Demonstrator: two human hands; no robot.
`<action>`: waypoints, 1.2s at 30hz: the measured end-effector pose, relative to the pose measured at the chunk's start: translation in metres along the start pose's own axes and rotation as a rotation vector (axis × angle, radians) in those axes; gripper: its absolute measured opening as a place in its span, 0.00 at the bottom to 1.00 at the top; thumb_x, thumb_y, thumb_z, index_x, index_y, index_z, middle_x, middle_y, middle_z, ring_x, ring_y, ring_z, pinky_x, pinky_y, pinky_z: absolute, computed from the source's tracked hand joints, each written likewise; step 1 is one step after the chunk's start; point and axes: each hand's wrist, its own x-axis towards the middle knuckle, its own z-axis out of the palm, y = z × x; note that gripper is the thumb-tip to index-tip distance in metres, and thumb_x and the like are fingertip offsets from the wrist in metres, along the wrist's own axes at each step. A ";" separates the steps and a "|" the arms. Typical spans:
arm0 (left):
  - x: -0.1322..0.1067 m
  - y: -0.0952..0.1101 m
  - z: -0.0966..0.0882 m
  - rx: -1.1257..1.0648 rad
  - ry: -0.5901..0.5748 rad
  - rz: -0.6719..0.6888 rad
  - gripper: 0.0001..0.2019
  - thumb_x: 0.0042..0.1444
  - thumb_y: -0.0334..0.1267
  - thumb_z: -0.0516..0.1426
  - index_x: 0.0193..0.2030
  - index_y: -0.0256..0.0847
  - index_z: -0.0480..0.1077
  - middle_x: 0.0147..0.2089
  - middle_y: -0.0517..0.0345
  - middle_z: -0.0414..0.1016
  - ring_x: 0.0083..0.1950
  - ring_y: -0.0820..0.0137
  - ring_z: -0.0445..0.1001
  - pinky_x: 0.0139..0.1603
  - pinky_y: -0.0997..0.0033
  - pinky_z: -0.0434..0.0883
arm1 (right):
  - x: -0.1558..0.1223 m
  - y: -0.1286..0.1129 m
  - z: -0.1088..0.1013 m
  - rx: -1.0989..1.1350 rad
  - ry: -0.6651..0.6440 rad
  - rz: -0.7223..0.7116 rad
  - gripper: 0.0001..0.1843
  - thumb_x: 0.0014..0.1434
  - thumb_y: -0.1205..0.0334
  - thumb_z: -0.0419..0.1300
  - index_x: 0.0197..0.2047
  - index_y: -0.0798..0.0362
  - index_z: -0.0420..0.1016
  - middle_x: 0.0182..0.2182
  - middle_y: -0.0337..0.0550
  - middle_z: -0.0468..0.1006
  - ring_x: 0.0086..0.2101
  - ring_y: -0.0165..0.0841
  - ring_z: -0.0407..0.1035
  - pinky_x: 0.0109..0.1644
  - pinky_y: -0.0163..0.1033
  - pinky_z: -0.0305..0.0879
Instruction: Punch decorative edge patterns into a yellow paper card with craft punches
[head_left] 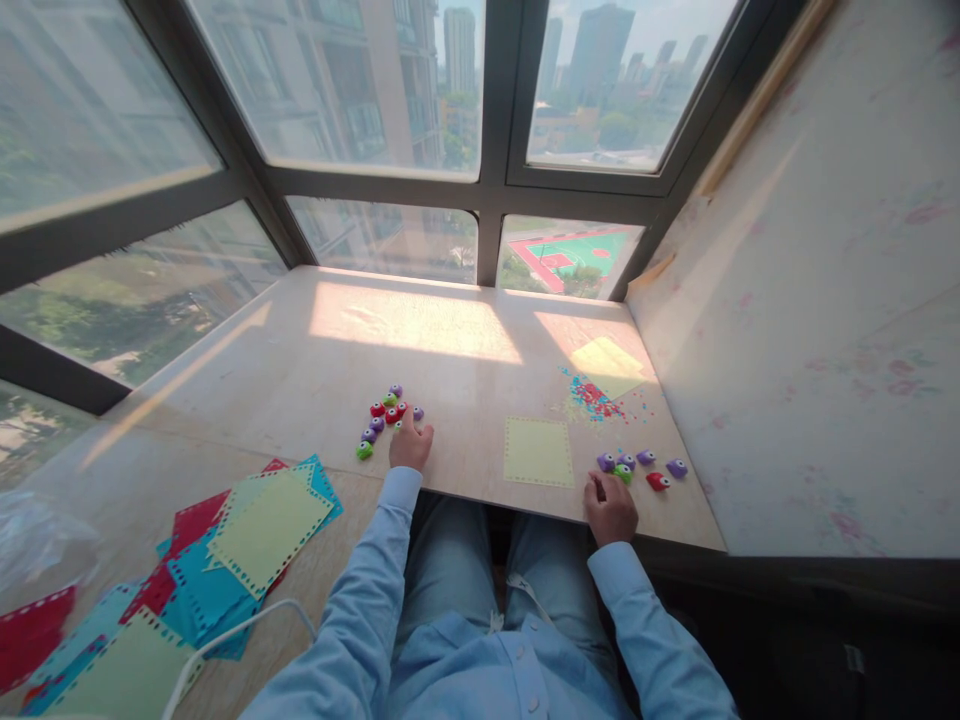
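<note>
My left hand [410, 443] rests on the pale table top [315, 350] with fingers curled, touching a cluster of small coloured punches [386, 412] in red, green and purple. My right hand [610, 507] sits closed at the table's front edge, just below a second group of small punches [637, 465]. What its fingers hold, if anything, is hidden. Between the hands lies a pale yellow paper square [537, 452] with a punched border.
A heap of coloured paper confetti [595, 397] and another yellow sheet [609, 365] lie at the back right. Stacked blue, red and yellow punched sheets [247, 540] cover the lower left ledge, with a white cable [225, 630]. Windows stand behind, a wall on the right.
</note>
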 end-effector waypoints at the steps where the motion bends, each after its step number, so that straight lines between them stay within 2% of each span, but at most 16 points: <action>1: 0.002 0.003 0.000 0.032 -0.026 -0.004 0.23 0.55 0.38 0.55 0.58 0.38 0.67 0.33 0.50 0.78 0.40 0.57 0.77 0.42 0.62 0.69 | 0.000 0.000 0.000 -0.003 -0.002 0.000 0.13 0.60 0.60 0.52 0.37 0.54 0.78 0.33 0.49 0.78 0.35 0.38 0.70 0.41 0.41 0.64; 6: 0.004 0.008 0.002 0.120 -0.065 0.006 0.19 0.56 0.38 0.54 0.54 0.40 0.71 0.38 0.46 0.79 0.43 0.55 0.76 0.43 0.61 0.68 | 0.000 -0.001 0.000 -0.020 0.001 -0.007 0.13 0.60 0.61 0.52 0.37 0.54 0.78 0.33 0.48 0.78 0.35 0.38 0.70 0.41 0.40 0.64; 13: -0.010 0.003 0.007 0.079 -0.086 0.125 0.13 0.58 0.38 0.56 0.49 0.46 0.74 0.32 0.56 0.78 0.35 0.65 0.75 0.36 0.69 0.66 | 0.000 -0.002 0.000 -0.031 0.001 0.007 0.12 0.60 0.61 0.53 0.36 0.53 0.78 0.33 0.48 0.78 0.34 0.38 0.70 0.41 0.40 0.64; 17: -0.022 0.001 0.015 0.037 -0.020 0.262 0.09 0.57 0.37 0.57 0.43 0.43 0.75 0.34 0.56 0.74 0.35 0.67 0.73 0.38 0.70 0.67 | 0.000 -0.003 -0.001 -0.029 -0.003 0.015 0.12 0.60 0.60 0.53 0.36 0.53 0.78 0.33 0.48 0.78 0.35 0.38 0.69 0.41 0.40 0.64; 20: -0.032 0.004 0.023 -0.022 0.072 0.360 0.05 0.54 0.37 0.60 0.36 0.41 0.75 0.40 0.52 0.72 0.40 0.65 0.73 0.42 0.67 0.69 | 0.000 -0.003 -0.001 -0.022 -0.014 0.027 0.13 0.60 0.60 0.52 0.37 0.53 0.78 0.33 0.48 0.78 0.35 0.38 0.69 0.42 0.41 0.64; 22: -0.041 0.008 0.031 -0.085 0.077 0.443 0.03 0.53 0.37 0.61 0.34 0.41 0.74 0.41 0.51 0.72 0.44 0.63 0.72 0.47 0.64 0.70 | 0.000 -0.003 -0.001 -0.012 -0.020 0.030 0.13 0.60 0.60 0.52 0.37 0.53 0.77 0.34 0.48 0.77 0.35 0.38 0.69 0.42 0.41 0.64; 25: -0.056 0.018 0.045 -0.191 -0.005 0.534 0.04 0.54 0.37 0.61 0.34 0.41 0.71 0.41 0.51 0.74 0.46 0.63 0.73 0.50 0.62 0.70 | 0.001 -0.003 -0.002 -0.004 -0.025 0.032 0.13 0.60 0.60 0.52 0.36 0.53 0.77 0.33 0.47 0.77 0.35 0.37 0.69 0.42 0.40 0.64; 29: -0.075 0.032 0.066 -0.223 -0.091 0.485 0.09 0.54 0.42 0.63 0.37 0.40 0.71 0.35 0.54 0.76 0.39 0.64 0.74 0.44 0.62 0.70 | 0.001 -0.005 -0.003 0.009 -0.025 0.035 0.12 0.60 0.61 0.52 0.36 0.53 0.77 0.33 0.48 0.78 0.34 0.37 0.69 0.42 0.41 0.65; 33: -0.082 0.037 0.074 -0.169 -0.120 0.512 0.16 0.48 0.39 0.66 0.44 0.40 0.71 0.42 0.51 0.78 0.45 0.61 0.74 0.49 0.58 0.69 | 0.003 -0.004 -0.004 0.080 -0.057 0.081 0.12 0.58 0.61 0.52 0.36 0.53 0.77 0.34 0.48 0.78 0.35 0.38 0.70 0.44 0.42 0.66; 36: -0.082 0.037 0.072 -0.154 -0.158 0.548 0.17 0.49 0.37 0.65 0.47 0.41 0.72 0.46 0.51 0.78 0.48 0.60 0.74 0.50 0.58 0.68 | 0.006 -0.004 -0.005 0.217 -0.113 0.223 0.13 0.54 0.59 0.54 0.38 0.54 0.77 0.33 0.48 0.78 0.33 0.37 0.70 0.43 0.44 0.68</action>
